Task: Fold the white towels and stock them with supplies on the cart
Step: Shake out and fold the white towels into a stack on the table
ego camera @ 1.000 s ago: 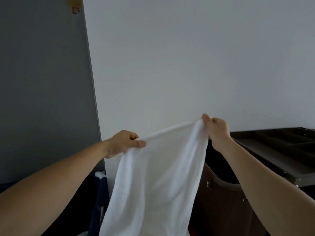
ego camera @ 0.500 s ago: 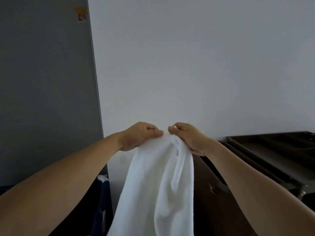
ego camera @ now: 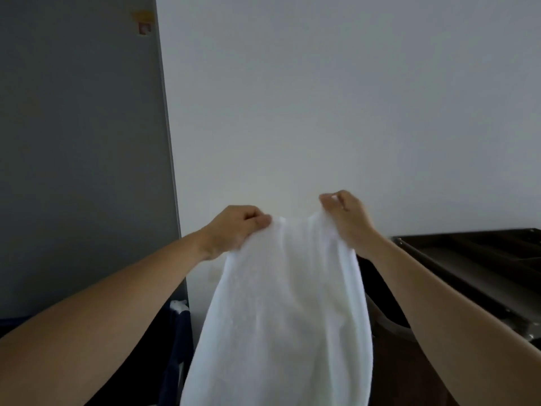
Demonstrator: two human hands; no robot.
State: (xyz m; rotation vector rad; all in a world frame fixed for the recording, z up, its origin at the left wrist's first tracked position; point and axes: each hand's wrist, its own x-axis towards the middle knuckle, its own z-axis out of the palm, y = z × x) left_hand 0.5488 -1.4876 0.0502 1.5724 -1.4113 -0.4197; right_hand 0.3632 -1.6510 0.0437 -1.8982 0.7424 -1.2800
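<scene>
Right hand (ego camera: 347, 219) moved out — towel (ego camera: 287, 303) wider, gripped

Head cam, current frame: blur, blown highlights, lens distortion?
Head view: white towel nearly blown out, folds faint; right hand fingertips smeared by motion, left hand sharper; grey panel edge bows from wide-angle distortion; cart dark, little detail.

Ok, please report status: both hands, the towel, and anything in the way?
Left hand grips towel's top edge. Right hand grips the other end. White towel hangs between them, off any surface. Dark cart top at right, nothing seen blocking.
</scene>
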